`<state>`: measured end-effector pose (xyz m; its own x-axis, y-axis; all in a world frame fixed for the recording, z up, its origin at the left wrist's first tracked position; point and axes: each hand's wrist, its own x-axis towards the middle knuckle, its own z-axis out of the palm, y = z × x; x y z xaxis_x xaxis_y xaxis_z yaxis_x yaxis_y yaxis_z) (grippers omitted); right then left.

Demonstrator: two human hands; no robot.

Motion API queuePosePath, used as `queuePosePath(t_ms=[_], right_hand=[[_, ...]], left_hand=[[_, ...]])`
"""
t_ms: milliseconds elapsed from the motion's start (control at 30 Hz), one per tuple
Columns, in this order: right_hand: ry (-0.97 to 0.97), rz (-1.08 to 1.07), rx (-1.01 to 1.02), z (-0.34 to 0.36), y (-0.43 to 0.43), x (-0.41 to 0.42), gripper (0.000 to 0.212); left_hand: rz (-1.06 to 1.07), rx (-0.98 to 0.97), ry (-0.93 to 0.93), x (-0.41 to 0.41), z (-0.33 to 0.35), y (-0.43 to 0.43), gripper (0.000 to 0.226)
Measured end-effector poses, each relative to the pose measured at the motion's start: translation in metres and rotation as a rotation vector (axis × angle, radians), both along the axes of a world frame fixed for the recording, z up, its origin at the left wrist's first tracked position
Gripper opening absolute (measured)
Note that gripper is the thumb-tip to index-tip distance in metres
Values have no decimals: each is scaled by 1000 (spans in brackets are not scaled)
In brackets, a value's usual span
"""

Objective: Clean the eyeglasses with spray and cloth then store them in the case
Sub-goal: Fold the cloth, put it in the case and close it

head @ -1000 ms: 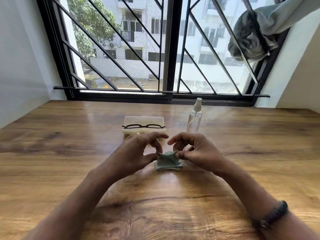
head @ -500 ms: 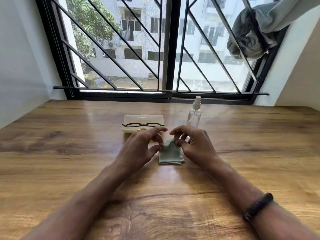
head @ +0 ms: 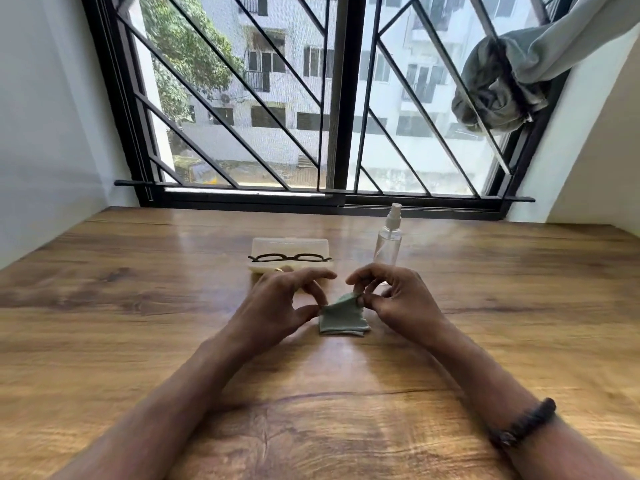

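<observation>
Cloth (head: 341, 318) btwn hands; L hand (head: 277, 303) & R hand (head: 401, 299) each pinch a top corner.

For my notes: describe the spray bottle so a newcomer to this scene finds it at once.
Below the barred window lies a wooden table. Toward its far edge, right of the pale case with the black eyeglasses, stands the spray bottle. It alone is upright and clear, with a white nozzle.
</observation>
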<state>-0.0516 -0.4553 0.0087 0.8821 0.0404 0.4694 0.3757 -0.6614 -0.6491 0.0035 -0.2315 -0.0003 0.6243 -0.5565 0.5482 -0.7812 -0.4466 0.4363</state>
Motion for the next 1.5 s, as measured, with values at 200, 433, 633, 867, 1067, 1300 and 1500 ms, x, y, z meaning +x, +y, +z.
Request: queuePosePath(t_ms=[200,433,633,867,1067,1300,1500], right_hand=[[38,78,-71,2,-3,-8,40],[85,92,-179,3,-6,-12,44],[134,130,-202,7,-4,-15,37],[65,-99,-129,6,-6,-10,20],[132,-116,-251,-3,-4,-3,13],[243,-26,-284,-3,-7,-2,12],[299,33,-224,0,-7,-4,15]], left_hand=[[-31,-5,52,-1,2,6,58],[-78,54,86,-2,2,6,60],[-100,102,95,-6,3,6,57],[25,-59,44,-9,0,-1,23],[181,91,169,-11,-6,-9,22],[142,164,211,-13,-4,-6,20],[107,152,232,-12,-4,-5,11]])
